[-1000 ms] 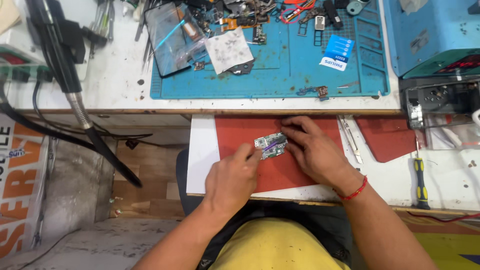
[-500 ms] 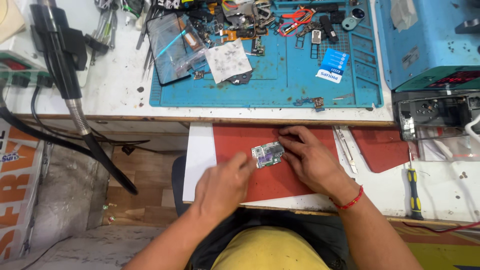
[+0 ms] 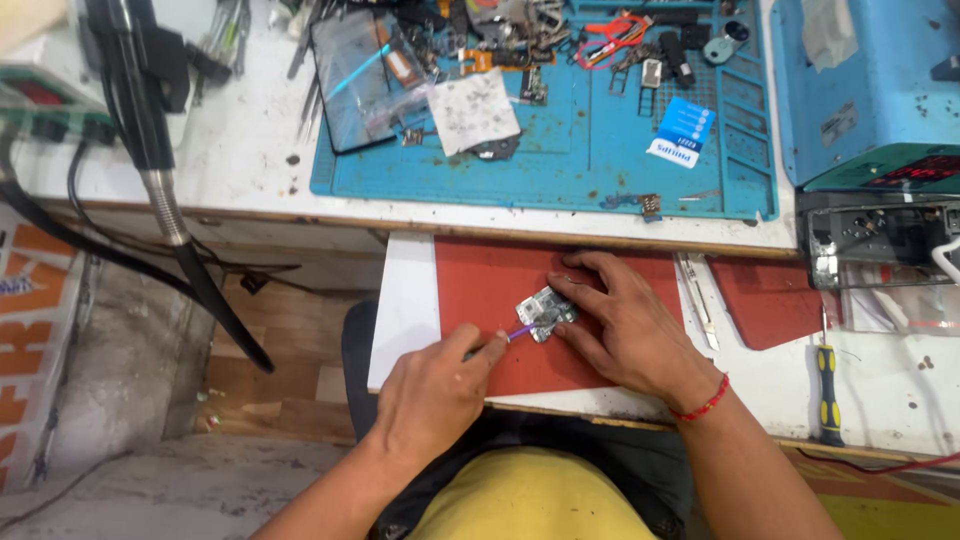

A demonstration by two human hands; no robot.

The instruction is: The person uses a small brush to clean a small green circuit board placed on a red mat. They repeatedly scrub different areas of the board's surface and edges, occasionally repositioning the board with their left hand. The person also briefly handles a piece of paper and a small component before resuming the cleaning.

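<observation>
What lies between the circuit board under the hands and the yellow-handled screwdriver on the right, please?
In the head view, between the circuit board and screwdriver lie the right hand, metal tweezers and a red mat piece.

Bare red rubber mat (image 3: 480, 275) lies open left of and above the small green circuit board (image 3: 545, 307), which the right hand (image 3: 620, 325) fences from the right. Metal tweezers (image 3: 697, 295) lie just right of that hand. A yellow-handled screwdriver (image 3: 829, 385) lies well apart. The upper surface's edge (image 3: 600, 240) bounds the far side.
</observation>
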